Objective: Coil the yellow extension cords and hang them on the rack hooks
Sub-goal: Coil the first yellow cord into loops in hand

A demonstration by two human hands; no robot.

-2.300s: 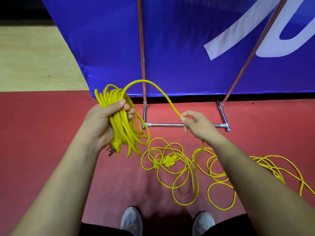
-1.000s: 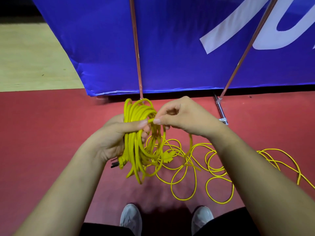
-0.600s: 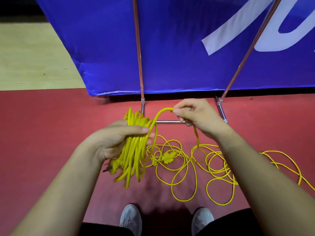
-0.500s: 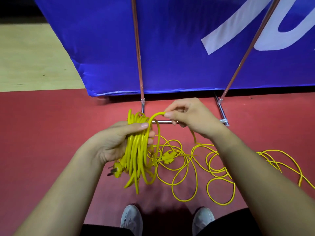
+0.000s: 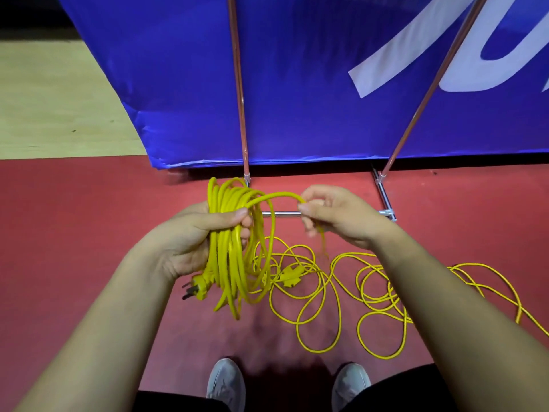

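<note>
Laid one more turn onto the coil [image 5: 230, 254] over the last two seconds, then drew out again with the right hand [image 5: 341, 217], now pinching a fresh arch of cord [image 5: 276, 194] between thumb and forefinger just right of the bundle. Clamping that bundle in the left hand [image 5: 190, 233], grip closed round the bunched strands with the thumb across the front, and letting the plug [image 5: 197, 288] dangle below the palm. Holding everything in the air above the red floor [image 5: 74, 233], in front of the rack's base bar [image 5: 280, 214].

Judging by that: mid-coil, feeding the next loop, with plenty left to gather. Still lying on the floor: slack rings [image 5: 316, 310] in a tangle between the coil and the floor's right edge, with a yellow socket [image 5: 289, 276] among them. Nothing hung yet.

Cannot see any hooks: only two slanting rack poles [image 5: 237, 84] against the blue banner [image 5: 297, 69], cut off at the top. Cannot tell whether the rings far right belong to the same cord or to a second one; running out of view at the right edge. Cannot count the turns in the coil, overlapping too closely. Hiding behind the right hand: part of the base bar, and the stretch of cord dropping from the pinch, blurred below the fingers.
</note>
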